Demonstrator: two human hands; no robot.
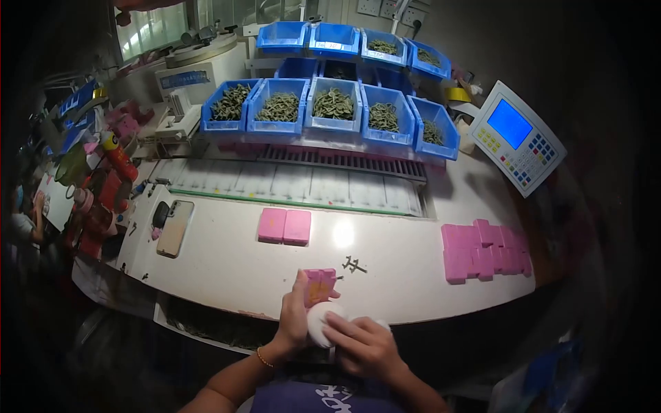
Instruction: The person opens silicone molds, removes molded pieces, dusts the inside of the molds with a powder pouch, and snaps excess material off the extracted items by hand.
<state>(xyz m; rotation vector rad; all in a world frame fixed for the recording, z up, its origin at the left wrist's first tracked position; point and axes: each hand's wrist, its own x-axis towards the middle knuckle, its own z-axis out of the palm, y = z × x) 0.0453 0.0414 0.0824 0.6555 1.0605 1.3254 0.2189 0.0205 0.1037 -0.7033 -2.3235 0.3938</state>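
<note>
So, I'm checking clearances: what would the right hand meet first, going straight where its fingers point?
The right hand would meet the white round object, which it seems to touch; beyond, probably the left hand; depth is unclear.

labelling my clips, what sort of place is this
Likely a small-parts workshop: blue bins, several holding greenish pieces, a keypad panel with blue screen, and a pink block in the left hand.

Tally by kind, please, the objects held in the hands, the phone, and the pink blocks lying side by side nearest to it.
Held pink block: 1
Held white round object: 1
Phone: 1
Pink blocks nearest the phone: 2
Total: 5
</note>
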